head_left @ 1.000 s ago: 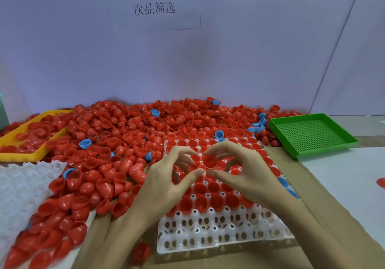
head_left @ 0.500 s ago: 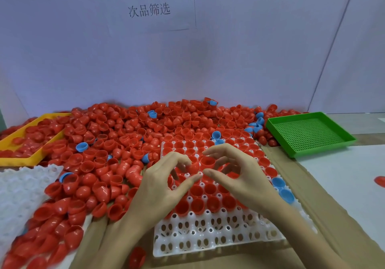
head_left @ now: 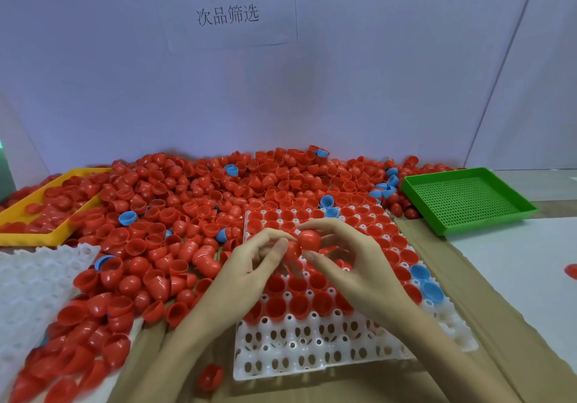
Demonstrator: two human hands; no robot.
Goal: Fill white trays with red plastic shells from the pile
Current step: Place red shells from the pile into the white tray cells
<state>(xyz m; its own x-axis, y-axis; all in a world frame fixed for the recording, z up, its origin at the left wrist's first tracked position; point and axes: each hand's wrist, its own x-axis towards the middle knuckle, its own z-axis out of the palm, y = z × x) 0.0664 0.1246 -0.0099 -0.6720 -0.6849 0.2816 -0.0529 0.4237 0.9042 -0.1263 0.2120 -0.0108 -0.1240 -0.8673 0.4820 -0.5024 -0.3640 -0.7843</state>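
A white tray [head_left: 312,349] with round cells lies in front of me, its far rows filled with red shells and its two nearest rows bare. Above its middle, my right hand [head_left: 352,265] pinches a red shell [head_left: 309,240] between thumb and fingers, dome towards me. My left hand [head_left: 249,268] pinches a second red shell [head_left: 292,251] that touches the first. The pile of red shells [head_left: 187,209] spreads behind and left of the tray.
A yellow tray [head_left: 46,237] with red shells sits far left, a second white tray [head_left: 28,284] near left, a green perforated tray [head_left: 468,199] far right. Several blue shells lie in the pile and on the tray's right edge [head_left: 426,284]. One red shell [head_left: 210,377] lies near the front edge.
Both hands rose a little above the tray. The shell between my fingers turned from open side up to dome facing me, and a second shell shows in my left fingers.
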